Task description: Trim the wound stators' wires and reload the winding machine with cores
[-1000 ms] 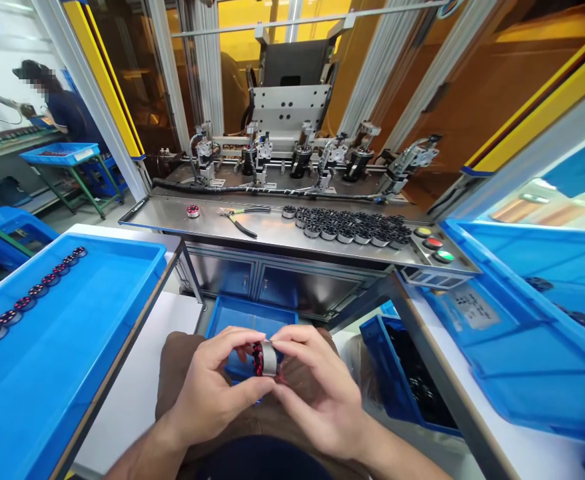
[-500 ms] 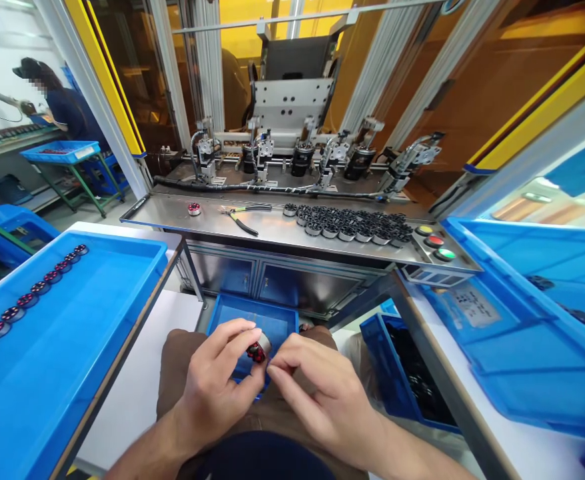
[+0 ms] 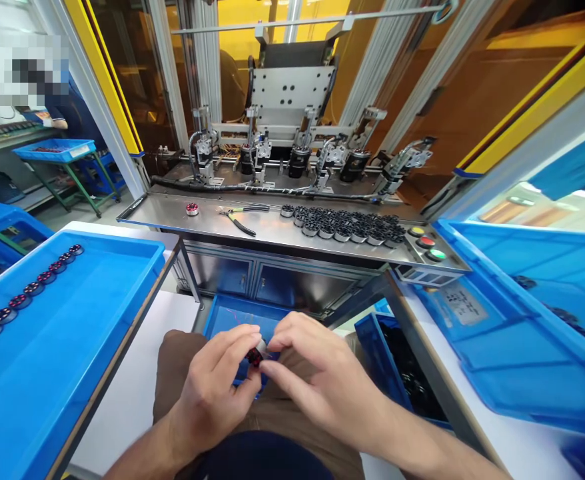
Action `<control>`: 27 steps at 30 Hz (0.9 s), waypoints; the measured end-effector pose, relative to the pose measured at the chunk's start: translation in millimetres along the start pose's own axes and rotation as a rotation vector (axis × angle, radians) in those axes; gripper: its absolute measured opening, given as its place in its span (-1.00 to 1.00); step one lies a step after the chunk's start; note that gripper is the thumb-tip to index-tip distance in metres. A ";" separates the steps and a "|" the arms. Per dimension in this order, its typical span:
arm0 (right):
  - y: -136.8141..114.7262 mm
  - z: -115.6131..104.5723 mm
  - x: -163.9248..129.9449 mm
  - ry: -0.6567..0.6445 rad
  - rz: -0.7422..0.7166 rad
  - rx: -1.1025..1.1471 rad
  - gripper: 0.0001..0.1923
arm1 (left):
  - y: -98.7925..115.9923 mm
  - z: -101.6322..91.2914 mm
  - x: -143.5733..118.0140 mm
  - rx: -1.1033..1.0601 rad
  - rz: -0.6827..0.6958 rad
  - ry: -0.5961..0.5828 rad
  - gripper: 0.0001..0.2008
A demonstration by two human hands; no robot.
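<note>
A small motor stator (image 3: 255,355) with red windings and a silver rim is held above my lap. My left hand (image 3: 220,373) is closed round its left side, fingers on top and thumb below. At its right side is my right hand (image 3: 317,373), thumb and fingertips parted and set against the rim. Fingers cover much of the stator, and any loose wire between them is too small to make out. Another red-wound stator (image 3: 192,209) sits alone on the machine's steel ledge (image 3: 172,217). Wire cutters (image 3: 240,219) with dark and yellow-green handles lie to its right.
Several black stators (image 3: 350,225) crowd the ledge beside coloured push buttons (image 3: 426,243). A blue tray (image 3: 97,320) at left carries a row of red-wound stators. Blue bins (image 3: 512,333) stand at right, another blue tray (image 3: 222,313) below my hands. A co-worker (image 3: 67,100) is far left.
My right hand's thumb and fingers have spread from a pinch and moved against the stator's right side. The stator has turned slightly in my left hand. The view has shifted a little.
</note>
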State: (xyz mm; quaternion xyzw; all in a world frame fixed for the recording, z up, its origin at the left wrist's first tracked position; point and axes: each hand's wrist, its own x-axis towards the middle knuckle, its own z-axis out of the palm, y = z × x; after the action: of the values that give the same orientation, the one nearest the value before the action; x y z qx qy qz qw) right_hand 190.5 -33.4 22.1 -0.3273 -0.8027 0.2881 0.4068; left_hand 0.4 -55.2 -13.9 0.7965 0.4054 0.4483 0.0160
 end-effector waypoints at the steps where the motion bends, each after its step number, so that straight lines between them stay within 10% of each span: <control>1: -1.6 0.6 1.9 -0.035 0.027 0.029 -0.90 | -0.3 -0.3 -0.1 -0.008 0.010 0.000 -0.52; 10: 23.2 -19.4 11.3 -0.169 0.154 0.177 -0.75 | -0.2 -16.1 -1.2 -0.277 0.024 -0.092 -0.50; 14: 11.8 -29.1 6.8 -0.053 -0.025 0.015 -0.84 | -0.6 -15.6 -2.7 -0.234 0.001 -0.091 -0.54; 19: -12.2 -23.6 6.8 -0.231 -0.223 -0.229 -0.91 | 1.2 -12.3 -0.6 -0.201 0.000 -0.059 -0.55; 27: 18.6 -29.7 -0.5 -0.220 -0.135 -0.019 -0.91 | -2.8 -15.3 -4.2 -0.446 -0.341 -0.056 -0.58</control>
State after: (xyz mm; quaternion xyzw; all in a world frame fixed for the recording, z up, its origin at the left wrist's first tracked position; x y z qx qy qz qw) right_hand 221.1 -16.4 23.3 -0.2427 -0.8654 0.2865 0.3316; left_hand -13.6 -61.3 -8.8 0.7057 0.4243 0.4952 0.2771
